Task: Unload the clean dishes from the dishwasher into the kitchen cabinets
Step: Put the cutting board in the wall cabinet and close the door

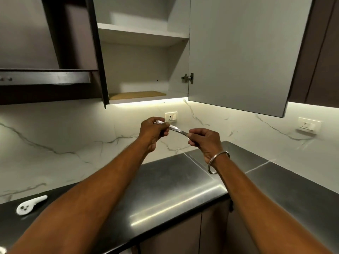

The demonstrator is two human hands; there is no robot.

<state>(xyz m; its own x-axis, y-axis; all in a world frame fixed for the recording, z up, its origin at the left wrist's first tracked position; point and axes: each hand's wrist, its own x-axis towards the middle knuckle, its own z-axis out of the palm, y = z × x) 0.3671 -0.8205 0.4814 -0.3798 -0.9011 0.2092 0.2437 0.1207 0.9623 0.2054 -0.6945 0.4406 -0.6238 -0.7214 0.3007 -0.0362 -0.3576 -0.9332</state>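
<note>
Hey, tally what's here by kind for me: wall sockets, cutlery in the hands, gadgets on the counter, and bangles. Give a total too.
Wall sockets: 2
Metal cutlery, gripped by left hand and right hand: 1 piece visible; the fingers could hide more
White gadget on the counter: 1
Bangle on the right wrist: 1
Total: 5
</note>
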